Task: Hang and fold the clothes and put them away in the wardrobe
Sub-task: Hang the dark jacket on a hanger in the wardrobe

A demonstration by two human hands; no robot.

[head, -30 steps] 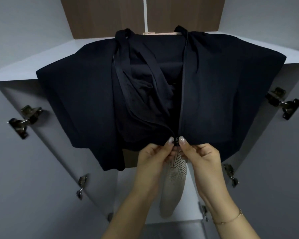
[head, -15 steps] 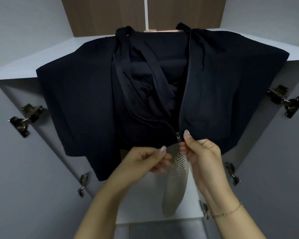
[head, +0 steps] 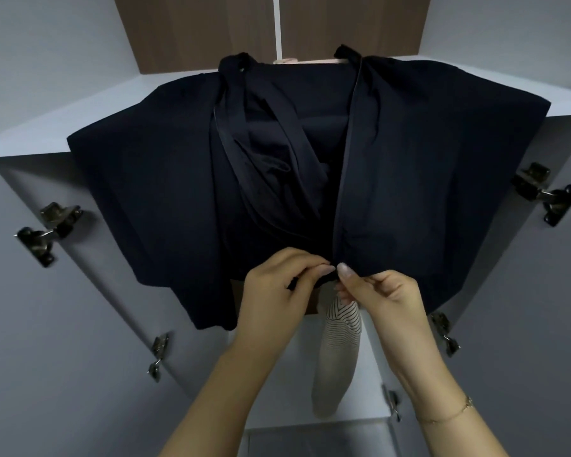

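A dark navy zip jacket (head: 426, 166) hangs on a pale wooden hanger (head: 310, 61) in the open wardrobe, its front unzipped almost to the hem. My left hand (head: 277, 291) pinches the bottom of the left front panel at the zip. My right hand (head: 379, 295) pinches the bottom of the right front panel, fingertips almost meeting the left ones. The zip slider is hidden between my fingers. Below the hem hangs a beige and striped garment (head: 338, 351).
Both grey wardrobe doors stand open, the left door (head: 47, 341) and the right door (head: 541, 324), with metal hinges (head: 47, 230) on their inner edges. A white shelf (head: 310, 423) lies below. Brown upper cabinet panels (head: 195, 31) sit above the wardrobe top.
My left hand came back up from below the hem and pinches the left panel at the zip again. My right hand stayed on the right panel's bottom edge.
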